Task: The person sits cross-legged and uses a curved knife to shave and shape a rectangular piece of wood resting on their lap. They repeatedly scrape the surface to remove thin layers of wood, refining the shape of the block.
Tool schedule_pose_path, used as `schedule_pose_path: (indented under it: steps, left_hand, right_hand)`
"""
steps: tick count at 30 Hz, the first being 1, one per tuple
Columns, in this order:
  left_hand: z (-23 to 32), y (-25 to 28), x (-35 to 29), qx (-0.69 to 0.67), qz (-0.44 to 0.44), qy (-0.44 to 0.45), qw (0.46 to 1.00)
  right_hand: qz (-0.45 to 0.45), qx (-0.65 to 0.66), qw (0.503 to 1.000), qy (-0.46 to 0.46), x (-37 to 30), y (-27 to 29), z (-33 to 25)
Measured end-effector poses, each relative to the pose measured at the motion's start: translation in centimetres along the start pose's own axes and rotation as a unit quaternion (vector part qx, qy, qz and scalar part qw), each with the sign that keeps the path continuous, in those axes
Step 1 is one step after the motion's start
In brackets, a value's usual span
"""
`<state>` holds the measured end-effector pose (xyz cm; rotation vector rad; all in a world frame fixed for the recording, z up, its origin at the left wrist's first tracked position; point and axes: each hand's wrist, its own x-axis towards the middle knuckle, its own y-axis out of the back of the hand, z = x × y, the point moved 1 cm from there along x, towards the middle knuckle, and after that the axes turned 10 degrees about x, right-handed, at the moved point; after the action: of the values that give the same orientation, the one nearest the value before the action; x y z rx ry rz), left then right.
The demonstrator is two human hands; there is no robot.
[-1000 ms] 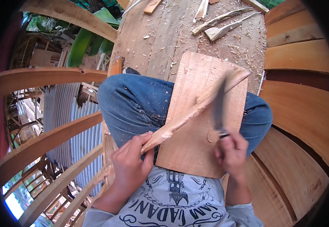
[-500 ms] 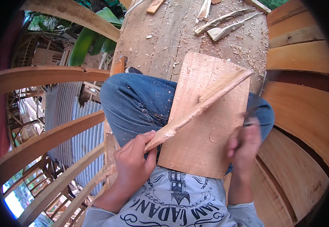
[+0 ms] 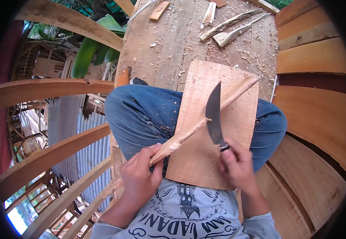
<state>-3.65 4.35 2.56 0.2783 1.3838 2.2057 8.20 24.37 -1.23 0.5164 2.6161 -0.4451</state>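
Note:
My left hand (image 3: pixel 140 172) is closed round the near end of a long pale wooden stick (image 3: pixel 189 133). The stick slants up to the right across a flat wooden board (image 3: pixel 193 163) lying over my lap. In my right hand (image 3: pixel 238 164) is the dark handle of a broad knife (image 3: pixel 214 115) with a curved blade. Its blade lies against the middle of the stick, where a small curl of wood stands up at the edge. Roughly cut facets show along the stick near my left hand.
Shavings litter the plank floor (image 3: pixel 165 63) beyond my crossed legs. Split wood pieces (image 3: pixel 236 30) and a small block (image 3: pixel 159 10) lie there. A wooden slat railing (image 3: pixel 53 91) runs along the left, and a plank wall (image 3: pixel 312 115) rises at the right.
My right hand has brought the knife from the right side, where it was blurred, inward onto the stick. My left hand keeps its hold on the stick's near end.

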Motion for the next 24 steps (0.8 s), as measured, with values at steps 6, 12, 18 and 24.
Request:
schedule_pose_path:
  steps: [6,12,18,24]
  left_hand:
    - [0.1,-0.1,-0.1,0.005,0.007,-0.003,1.0]
    - [-0.5,-0.3,-0.3,0.008,0.017,-0.016,1.0]
    - [0.3,0.0,0.3,0.01,0.008,-0.015,1.0]
    - [-0.3,-0.2,-0.2,0.01,0.025,-0.016,1.0]
  right_hand:
    - [0.204,0.257,0.929,0.169,1.4,2.2,-1.4]
    - [0.031,-0.037,0.999,0.021,0.1,1.9,-0.2]
    - [-0.012,0.039,0.998,-0.053,-0.7,-0.2,0.8]
    - [-0.014,0.013,0.999,-0.05,0.3,-0.1,-0.6]
